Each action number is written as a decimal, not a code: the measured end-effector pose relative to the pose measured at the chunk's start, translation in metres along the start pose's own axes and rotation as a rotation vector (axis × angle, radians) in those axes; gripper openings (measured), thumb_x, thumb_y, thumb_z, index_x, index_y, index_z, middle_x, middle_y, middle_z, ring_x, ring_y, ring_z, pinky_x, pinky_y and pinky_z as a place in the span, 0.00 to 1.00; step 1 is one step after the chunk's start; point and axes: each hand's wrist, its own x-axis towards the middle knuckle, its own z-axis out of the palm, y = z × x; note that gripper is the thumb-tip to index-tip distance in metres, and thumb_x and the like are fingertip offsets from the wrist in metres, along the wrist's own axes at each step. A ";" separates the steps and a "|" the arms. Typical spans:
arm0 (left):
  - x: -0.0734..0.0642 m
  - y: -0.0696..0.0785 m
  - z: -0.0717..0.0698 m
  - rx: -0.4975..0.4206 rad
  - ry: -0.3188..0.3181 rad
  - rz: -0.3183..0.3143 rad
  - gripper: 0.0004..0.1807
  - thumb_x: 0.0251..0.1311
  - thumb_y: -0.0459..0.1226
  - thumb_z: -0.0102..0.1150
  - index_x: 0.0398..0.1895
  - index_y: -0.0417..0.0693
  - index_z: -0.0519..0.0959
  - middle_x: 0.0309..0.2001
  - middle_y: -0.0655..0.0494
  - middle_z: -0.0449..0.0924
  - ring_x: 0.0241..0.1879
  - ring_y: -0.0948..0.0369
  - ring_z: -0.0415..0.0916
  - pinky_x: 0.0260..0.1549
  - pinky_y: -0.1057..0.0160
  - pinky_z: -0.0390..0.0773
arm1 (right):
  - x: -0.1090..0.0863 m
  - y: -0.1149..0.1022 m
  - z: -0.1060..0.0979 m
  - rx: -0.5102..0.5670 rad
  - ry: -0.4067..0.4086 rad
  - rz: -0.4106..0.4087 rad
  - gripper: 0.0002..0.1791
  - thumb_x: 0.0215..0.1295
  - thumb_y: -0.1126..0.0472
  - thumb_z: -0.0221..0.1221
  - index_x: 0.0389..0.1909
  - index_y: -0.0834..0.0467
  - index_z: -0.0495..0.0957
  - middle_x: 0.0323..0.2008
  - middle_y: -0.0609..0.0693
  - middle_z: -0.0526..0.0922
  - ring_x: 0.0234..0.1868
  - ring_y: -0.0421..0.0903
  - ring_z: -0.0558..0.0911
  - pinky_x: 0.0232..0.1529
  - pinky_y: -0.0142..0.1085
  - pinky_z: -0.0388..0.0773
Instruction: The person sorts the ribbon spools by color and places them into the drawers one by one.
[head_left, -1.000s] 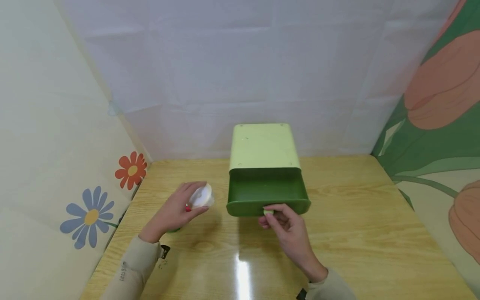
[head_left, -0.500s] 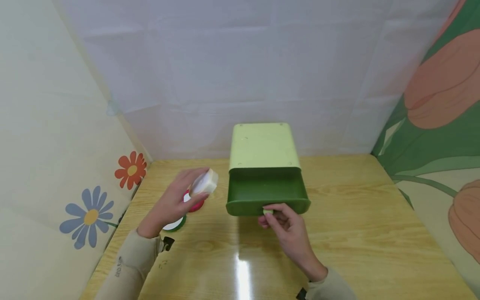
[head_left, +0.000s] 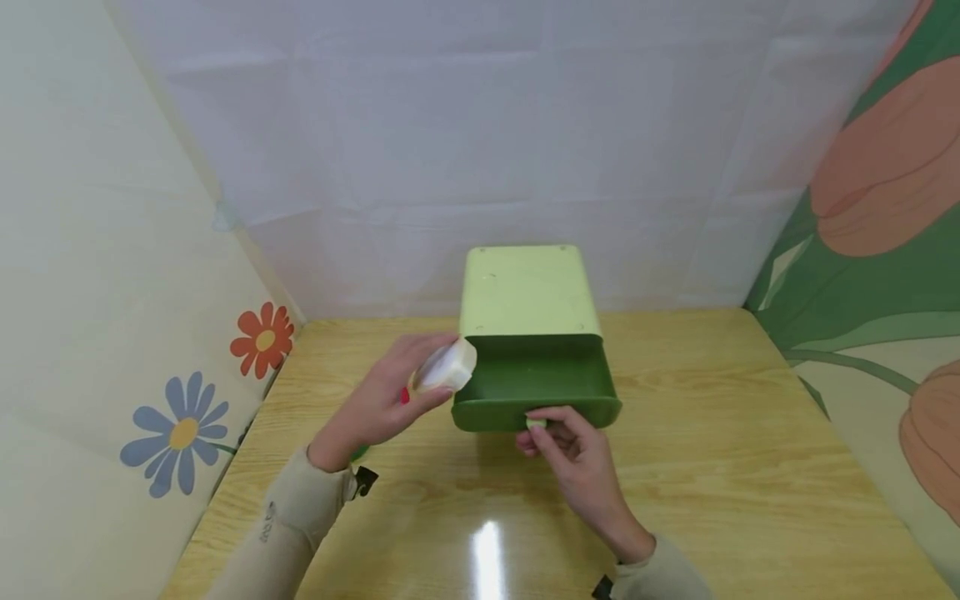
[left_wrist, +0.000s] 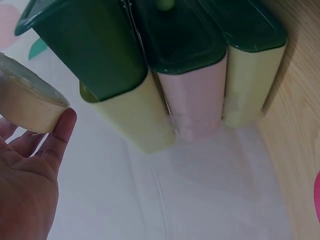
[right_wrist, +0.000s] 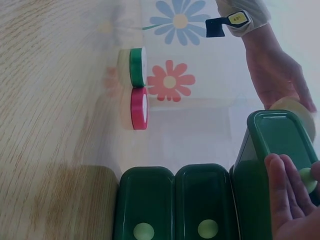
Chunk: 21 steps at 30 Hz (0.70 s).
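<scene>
My left hand (head_left: 386,396) holds a cream ribbon roll (head_left: 456,367) between thumb and fingers, tilted, at the left edge of the pulled-out top drawer (head_left: 491,415). In the left wrist view the cream roll's side wall shows above the fingers. My right hand (head_left: 581,467) pinches the drawer's pale green knob (head_left: 536,423). The visible part of the drawer's inside is bare dark green. On the table, to the left, a green ribbon roll (right_wrist: 137,67) and a red ribbon roll (right_wrist: 139,108) stand close together, mostly hidden behind my left hand in the head view.
The drawer belongs to a small stacked cabinet (head_left: 528,287) with a pale yellow top. Below are a pink-cased unit (left_wrist: 192,100) and another pale yellow one (left_wrist: 252,85), both with their drawers pushed in. A white-covered wall (head_left: 510,150) rises behind the wooden table (head_left: 750,433).
My left hand has carried the cream ribbon roll rightward and slightly up, from over the table to the drawer's left edge. The right hand and the drawer have stayed in place.
</scene>
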 end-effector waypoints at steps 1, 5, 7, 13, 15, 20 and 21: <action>0.002 0.001 0.002 -0.008 -0.002 0.006 0.37 0.65 0.40 0.69 0.77 0.56 0.68 0.71 0.54 0.73 0.64 0.54 0.70 0.47 0.52 0.79 | 0.000 0.000 0.000 0.001 0.000 0.000 0.10 0.75 0.70 0.58 0.52 0.69 0.78 0.39 0.65 0.89 0.39 0.51 0.90 0.43 0.41 0.89; 0.008 0.005 0.008 -0.032 -0.003 0.027 0.36 0.65 0.41 0.69 0.77 0.56 0.68 0.72 0.54 0.71 0.65 0.54 0.70 0.51 0.52 0.79 | 0.000 0.000 0.000 0.005 0.001 0.000 0.10 0.74 0.70 0.58 0.52 0.69 0.78 0.39 0.65 0.89 0.39 0.50 0.90 0.43 0.41 0.89; 0.011 0.007 0.011 -0.039 -0.003 0.034 0.36 0.66 0.41 0.69 0.76 0.56 0.69 0.73 0.54 0.71 0.66 0.54 0.70 0.53 0.51 0.80 | 0.000 0.000 0.000 0.011 0.004 0.005 0.10 0.74 0.70 0.58 0.52 0.69 0.78 0.39 0.65 0.89 0.39 0.50 0.90 0.43 0.41 0.89; 0.021 0.017 0.017 -0.072 -0.019 0.015 0.35 0.66 0.42 0.69 0.76 0.58 0.70 0.70 0.53 0.69 0.59 0.57 0.74 0.50 0.55 0.82 | 0.000 0.002 0.000 0.017 0.007 0.001 0.10 0.74 0.71 0.58 0.52 0.69 0.78 0.38 0.65 0.89 0.38 0.50 0.90 0.43 0.41 0.89; 0.023 0.018 0.019 -0.077 -0.026 0.011 0.34 0.66 0.43 0.69 0.75 0.59 0.71 0.69 0.53 0.69 0.58 0.58 0.75 0.50 0.56 0.82 | 0.000 0.001 0.000 0.014 0.008 0.003 0.10 0.74 0.70 0.58 0.52 0.69 0.78 0.38 0.65 0.89 0.38 0.50 0.90 0.43 0.41 0.89; 0.030 0.019 0.027 -0.071 -0.035 0.039 0.32 0.67 0.44 0.68 0.74 0.59 0.72 0.69 0.55 0.71 0.58 0.58 0.75 0.48 0.57 0.82 | 0.000 0.000 0.000 0.002 0.005 0.013 0.10 0.74 0.69 0.58 0.52 0.68 0.78 0.39 0.64 0.89 0.39 0.52 0.90 0.43 0.41 0.89; 0.030 0.019 0.028 -0.066 -0.034 0.046 0.32 0.68 0.44 0.68 0.74 0.59 0.72 0.69 0.55 0.71 0.58 0.58 0.75 0.48 0.58 0.82 | 0.001 0.000 0.000 0.000 0.004 0.015 0.10 0.74 0.69 0.58 0.52 0.68 0.78 0.39 0.64 0.89 0.39 0.52 0.90 0.43 0.41 0.89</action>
